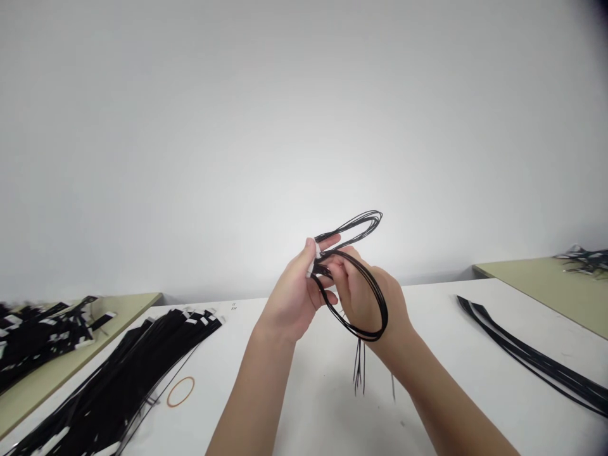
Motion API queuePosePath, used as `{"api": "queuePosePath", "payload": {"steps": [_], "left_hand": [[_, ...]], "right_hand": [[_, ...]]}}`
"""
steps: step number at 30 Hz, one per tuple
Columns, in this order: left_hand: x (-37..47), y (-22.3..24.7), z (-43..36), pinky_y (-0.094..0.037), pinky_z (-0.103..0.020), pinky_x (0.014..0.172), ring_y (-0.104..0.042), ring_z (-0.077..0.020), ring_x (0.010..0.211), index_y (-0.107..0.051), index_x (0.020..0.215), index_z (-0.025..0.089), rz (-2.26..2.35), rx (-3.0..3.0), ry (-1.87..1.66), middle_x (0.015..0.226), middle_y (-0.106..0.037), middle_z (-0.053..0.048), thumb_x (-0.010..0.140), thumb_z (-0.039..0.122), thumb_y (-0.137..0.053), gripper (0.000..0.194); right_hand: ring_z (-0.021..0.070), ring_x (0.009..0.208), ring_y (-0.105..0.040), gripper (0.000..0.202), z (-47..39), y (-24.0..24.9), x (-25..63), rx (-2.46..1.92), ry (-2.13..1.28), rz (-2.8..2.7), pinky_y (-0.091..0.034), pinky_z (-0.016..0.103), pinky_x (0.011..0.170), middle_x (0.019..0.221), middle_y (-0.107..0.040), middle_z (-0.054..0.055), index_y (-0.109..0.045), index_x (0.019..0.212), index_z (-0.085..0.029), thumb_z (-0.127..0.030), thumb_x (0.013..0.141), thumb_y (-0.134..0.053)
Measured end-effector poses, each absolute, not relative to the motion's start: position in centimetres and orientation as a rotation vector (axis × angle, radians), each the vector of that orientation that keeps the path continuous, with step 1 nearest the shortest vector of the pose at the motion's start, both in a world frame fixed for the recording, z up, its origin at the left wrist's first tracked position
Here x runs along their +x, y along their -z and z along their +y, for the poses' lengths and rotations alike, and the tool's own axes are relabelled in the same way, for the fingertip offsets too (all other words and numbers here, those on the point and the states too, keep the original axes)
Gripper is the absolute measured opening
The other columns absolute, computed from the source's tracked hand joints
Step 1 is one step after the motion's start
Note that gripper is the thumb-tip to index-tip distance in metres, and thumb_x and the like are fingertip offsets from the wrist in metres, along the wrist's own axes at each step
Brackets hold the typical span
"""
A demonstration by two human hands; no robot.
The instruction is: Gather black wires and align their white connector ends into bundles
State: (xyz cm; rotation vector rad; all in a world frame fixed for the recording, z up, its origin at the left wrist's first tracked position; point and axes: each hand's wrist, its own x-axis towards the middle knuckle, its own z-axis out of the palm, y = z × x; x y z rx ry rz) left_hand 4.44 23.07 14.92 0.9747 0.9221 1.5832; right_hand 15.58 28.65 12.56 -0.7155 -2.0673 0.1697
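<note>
A looped bundle of thin black cables (380, 304) is held up above the white table, between both hands. My left hand (299, 288) grips it at a white part (313, 258), with the thumb pressed on top. One loop sticks out to the upper right, and a larger one hangs around my right wrist area. My right hand (361, 285) is closed beside the left, its fingers curled at the cables inside the larger loop; what exactly they pinch is partly hidden. Loose cable ends (360, 370) dangle below the right hand.
On the left of the white table (332, 405) lies a thick pile of black cables with white ends (128, 373). An orange-brown rubber band (181, 392) lies beside it. More black cables (532, 354) stretch along the right. Beige tables with further cables (42, 335) stand at both sides.
</note>
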Motion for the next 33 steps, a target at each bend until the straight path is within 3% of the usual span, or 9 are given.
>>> {"api": "queuePosePath", "payload": {"steps": [4,9,11,16,21,25,27,30,33], "left_hand": [[4.4,-14.7,23.2,-0.044,-0.019,0.049,-0.059,-0.0104,0.069,-0.057,0.117,0.025,0.924,0.987,-1.58,0.107,-0.059,-0.007,0.084,0.053,-0.049,0.045],[4.5,-14.8,23.3,-0.043,-0.019,0.048,-0.065,-0.0219,0.085,-0.058,0.114,0.023,0.908,0.981,-1.541,0.111,-0.059,-0.01,0.083,0.053,-0.05,0.044],[4.5,-14.9,23.3,-0.043,-0.02,0.047,-0.066,-0.0225,0.082,-0.058,0.112,0.022,0.906,0.978,-1.529,0.105,-0.06,-0.009,0.083,0.053,-0.05,0.043],[4.4,-15.1,23.1,-0.043,-0.021,0.046,-0.065,-0.0166,0.068,-0.057,0.109,0.022,0.899,0.958,-1.483,0.087,-0.059,-0.005,0.084,0.053,-0.048,0.041],[4.4,-15.2,23.0,-0.041,-0.019,0.046,-0.059,-0.011,0.061,-0.058,0.104,0.022,0.888,0.959,-1.472,0.075,-0.049,-0.001,0.083,0.055,-0.048,0.041],[4.3,-15.2,23.0,-0.04,-0.019,0.047,-0.056,-0.0098,0.061,-0.059,0.103,0.023,0.903,0.981,-1.466,0.074,-0.044,0.0,0.082,0.057,-0.047,0.042],[4.4,-15.1,23.1,-0.041,-0.019,0.047,-0.055,-0.0099,0.061,-0.059,0.103,0.023,0.916,0.987,-1.458,0.074,-0.044,0.0,0.082,0.057,-0.047,0.042],[4.4,-15.2,23.1,-0.041,-0.02,0.048,-0.055,-0.0104,0.062,-0.059,0.104,0.022,0.936,0.991,-1.447,0.074,-0.044,0.0,0.082,0.058,-0.047,0.044],[4.4,-15.2,23.1,-0.042,-0.02,0.049,-0.055,-0.0104,0.062,-0.059,0.105,0.021,0.943,0.999,-1.444,0.075,-0.044,0.0,0.082,0.057,-0.048,0.045]], "right_hand": [[0.0098,0.055,-0.045,0.016,29.4,-13.9,18.0,-0.4,-0.937,-2.081,-0.034,0.021,0.052,0.064,-0.051,-0.002,-0.049,0.098,-0.02,-0.033,0.089,-0.046],[0.0045,0.042,-0.018,0.014,32.2,-15.0,22.5,-0.318,-1.59,-1.737,-0.027,0.019,0.046,0.053,-0.022,-0.008,-0.049,0.084,-0.022,-0.035,0.086,-0.052],[0.0049,0.039,-0.018,0.029,33.3,-15.2,23.9,-0.216,-1.672,-1.614,-0.027,0.022,0.042,0.055,-0.026,-0.006,-0.047,0.077,-0.022,-0.048,0.087,-0.043],[0.0106,0.049,-0.039,0.019,34.0,-15.3,24.1,-0.162,-1.487,-1.368,-0.035,0.028,0.048,0.07,-0.043,0.001,-0.053,0.082,-0.025,-0.038,0.08,-0.039],[0.0073,0.051,-0.038,0.018,33.8,-15.4,22.4,-0.191,-1.28,-1.068,-0.04,0.026,0.055,0.068,-0.038,-0.002,-0.06,0.085,-0.024,-0.039,0.087,-0.05],[0.0091,0.068,-0.05,0.02,34.6,-15.5,23.2,-0.112,-1.236,-0.892,-0.046,0.026,0.065,0.08,-0.047,0.0,-0.062,0.096,-0.028,-0.043,0.088,-0.052],[0.0087,0.06,-0.045,0.022,34.8,-15.4,23.9,-0.106,-1.232,-0.95,-0.043,0.022,0.055,0.072,-0.045,-0.001,-0.061,0.101,-0.031,-0.046,0.088,-0.051],[0.0073,0.044,-0.031,0.019,34.0,-15.1,24.2,-0.153,-1.169,-1.094,-0.025,0.021,0.035,0.059,-0.039,-0.004,-0.062,0.097,-0.032,-0.042,0.081,-0.061],[0.0089,0.05,-0.044,0.006,32.3,-14.8,23.2,-0.253,-0.762,-1.397,-0.032,0.022,0.042,0.058,-0.052,-0.002,-0.064,0.078,-0.024,-0.024,0.074,-0.069]]}}
